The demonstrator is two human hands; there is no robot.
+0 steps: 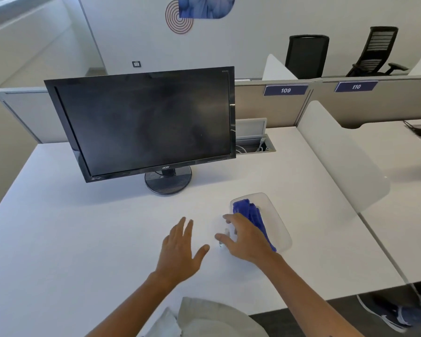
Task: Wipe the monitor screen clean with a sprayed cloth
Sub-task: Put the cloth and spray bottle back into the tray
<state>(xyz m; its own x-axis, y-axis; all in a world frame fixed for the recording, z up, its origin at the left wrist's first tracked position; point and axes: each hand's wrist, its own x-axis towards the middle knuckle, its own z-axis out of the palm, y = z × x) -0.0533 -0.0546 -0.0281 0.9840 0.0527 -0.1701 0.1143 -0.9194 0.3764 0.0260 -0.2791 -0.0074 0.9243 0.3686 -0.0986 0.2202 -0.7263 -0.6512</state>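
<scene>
Hands hover low over a white desk (83, 227) at an office workstation, the right hand (243, 239) reaching toward a clear tray (281, 220) that holds a folded blue cloth (249, 211), its fingers spread and half-curled over a small pale object at the tray's near edge; that object is too washed out to name, though it may be a spray bottle, and whether the fingers have closed on it cannot be told. The left hand (180, 249) floats just beside it, palm down, fingers straight and fanned, holding nothing. Both forearms run in from the bottom of the view, bare, the right angled in from the lower right, the left rising from the lower middle. The cloth lies bunched lengthwise in the tray, partly hidden behind the right hand; it looks soft, light and limp, likely to drape and unfold when lifted, so a pinch across the thick folded middle would gather it best. The tray itself looks thin and light and might slide on the smooth desk if nudged. Farther back, well apart from the hands, stands the black monitor (144, 122) on its round base, switched off, its dark screen showing faint smears; the screen is probably delicate and wants light, even pressure. Beyond it run grey partitions numbered 109 and 110 and two black office chairs (338, 52)
</scene>
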